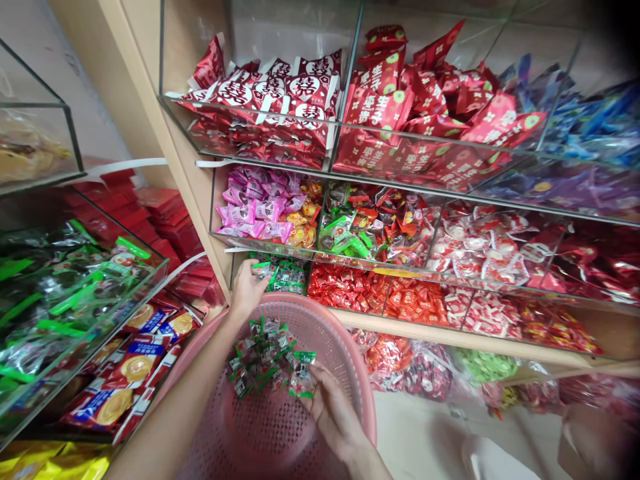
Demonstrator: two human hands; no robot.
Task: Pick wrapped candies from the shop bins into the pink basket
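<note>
My left hand reaches over the far rim of a pink plastic basket to a bottom-shelf bin of small green-and-clear wrapped candies. Its fingers are closed on a green-edged wrapped candy. Inside the basket, my right hand pinches another clear candy packet with green ends, low on the right side. Beside that packet lies a loose heap of similar wrapped candies on the basket's left part. The left forearm crosses over the basket's left rim.
Glass-fronted shelves hold red-and-white packets, red packets, pink candies and red candies. At left stand a bin of green-wrapped candies, biscuit packs and stacked red boxes. Bagged candies sit under the shelf.
</note>
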